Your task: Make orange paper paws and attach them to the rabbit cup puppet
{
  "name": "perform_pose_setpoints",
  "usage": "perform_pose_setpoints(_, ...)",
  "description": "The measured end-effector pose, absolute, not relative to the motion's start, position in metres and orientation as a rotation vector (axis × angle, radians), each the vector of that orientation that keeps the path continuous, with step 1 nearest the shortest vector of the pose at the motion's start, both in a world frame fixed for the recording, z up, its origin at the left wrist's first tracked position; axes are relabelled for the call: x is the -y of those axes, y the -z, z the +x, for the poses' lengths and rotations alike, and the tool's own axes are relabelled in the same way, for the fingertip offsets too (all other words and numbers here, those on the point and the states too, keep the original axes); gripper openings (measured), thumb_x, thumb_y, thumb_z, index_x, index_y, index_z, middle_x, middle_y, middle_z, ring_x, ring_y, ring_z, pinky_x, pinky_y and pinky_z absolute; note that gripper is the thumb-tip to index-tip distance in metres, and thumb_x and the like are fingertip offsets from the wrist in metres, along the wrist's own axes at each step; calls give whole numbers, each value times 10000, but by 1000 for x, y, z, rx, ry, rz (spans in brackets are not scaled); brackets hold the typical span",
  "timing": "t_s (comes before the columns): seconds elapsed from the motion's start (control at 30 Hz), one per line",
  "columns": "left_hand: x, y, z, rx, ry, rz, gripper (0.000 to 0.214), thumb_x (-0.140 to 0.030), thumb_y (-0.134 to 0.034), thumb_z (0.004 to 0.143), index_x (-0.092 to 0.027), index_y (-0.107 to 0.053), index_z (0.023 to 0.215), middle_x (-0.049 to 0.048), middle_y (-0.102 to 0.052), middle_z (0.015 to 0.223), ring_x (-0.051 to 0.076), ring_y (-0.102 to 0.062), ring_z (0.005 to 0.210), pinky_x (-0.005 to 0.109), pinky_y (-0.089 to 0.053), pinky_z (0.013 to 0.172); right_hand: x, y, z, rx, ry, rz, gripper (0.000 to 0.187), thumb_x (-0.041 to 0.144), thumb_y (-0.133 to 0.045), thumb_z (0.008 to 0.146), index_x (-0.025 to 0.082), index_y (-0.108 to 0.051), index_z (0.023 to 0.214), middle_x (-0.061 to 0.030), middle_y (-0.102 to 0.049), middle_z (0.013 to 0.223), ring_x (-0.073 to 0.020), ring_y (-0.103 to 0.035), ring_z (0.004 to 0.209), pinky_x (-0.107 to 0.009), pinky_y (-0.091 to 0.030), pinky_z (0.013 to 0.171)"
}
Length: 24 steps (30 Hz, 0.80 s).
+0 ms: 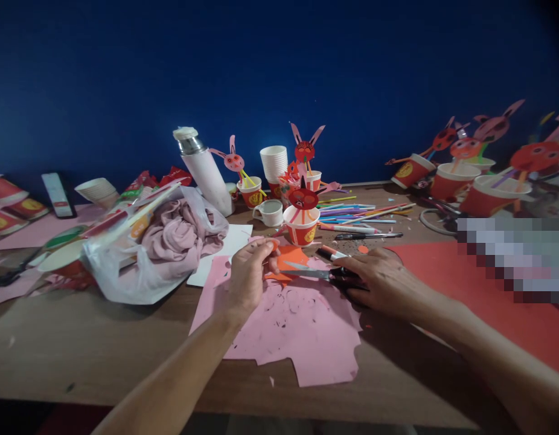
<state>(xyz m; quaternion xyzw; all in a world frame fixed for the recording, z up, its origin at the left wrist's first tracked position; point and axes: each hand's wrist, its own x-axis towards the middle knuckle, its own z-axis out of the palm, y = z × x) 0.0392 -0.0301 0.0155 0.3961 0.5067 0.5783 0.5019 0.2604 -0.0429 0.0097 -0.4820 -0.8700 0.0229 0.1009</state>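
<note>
My left hand (250, 275) is closed in a pinch above the pink paper, fingertips together; a tiny reddish bit shows at them, too small to name. Black-handled scissors (306, 273) lie low over the sheets, blades pointing left toward that hand. Around their handles my right hand (379, 281) is closed, its back facing up. Beneath the blades is a cut piece of orange paper (294, 258). The pink paper (302, 338) has ragged cut edges and dark marks. Just beyond stands a red-and-white paper cup (302, 228) with a red rabbit-eared paper face (303, 198) on straws.
A plastic bag (139, 278) with pink cloth and a white thermos (207, 175) stand left. Colored straws (352, 212), a black pen (370, 236) and a marker (330, 252) lie behind my right hand. Red paper (479, 296) and several decorated cups (456, 181) are right.
</note>
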Motion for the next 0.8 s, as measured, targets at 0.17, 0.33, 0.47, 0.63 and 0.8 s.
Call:
perform_pose_setpoints(0.17, 27, -10, 40, -1208, -1433, 1018, 124, -236, -596, 626, -130, -579, 689, -33, -540, 559, 39, -439, 409, 158, -333, 401, 39, -12, 267, 2541, -39, -1480, 461, 241, -540, 747, 273, -516, 1206, -43, -670, 920, -231, -560, 806, -310, -383, 676)
perform_pose_setpoints(0.33, 29, -7, 41, -1333, -1349, 1135, 152, -284, -611, 641, -138, -578, 666, -32, -535, 542, 42, -428, 390, 145, -271, 339, 38, -15, 268, 2540, -62, -1453, 506, 231, -552, 728, 267, -501, 1230, -48, -670, 965, -226, -575, 840, -298, -403, 686)
perform_pose_setpoints(0.47, 29, -1, 40, -1337, -1310, 1176, 172, -311, -601, 665, -144, -588, 700, -40, -511, 505, 53, -435, 398, 143, -300, 352, 32, -27, 283, 2417, -240, -1451, 437, 192, -523, 728, 251, -554, 1160, -37, -675, 963, -194, -606, 811, -269, -420, 667)
perform_pose_setpoints(0.63, 25, 1, 44, -1291, -1178, 1157, 249, -376, -603, 677, -137, -591, 746, -48, -467, 495, 72, -431, 412, 151, -330, 347, 20, -37, 307, 2420, -450, -1505, 343, 202, -522, 726, 277, -620, 1046, -1, -684, 841, -163, -605, 698, -244, -417, 598)
perform_pose_setpoints(0.8, 17, -9, 52, -1317, -1179, 1262, 216, -290, -594, 669, -121, -648, 792, -32, -489, 497, 78, -455, 446, 167, -358, 400, 14, -40, 299, 2469, -539, -1285, 411, 188, -506, 729, 253, -589, 1126, -6, -686, 928, -150, -607, 751, -235, -421, 643)
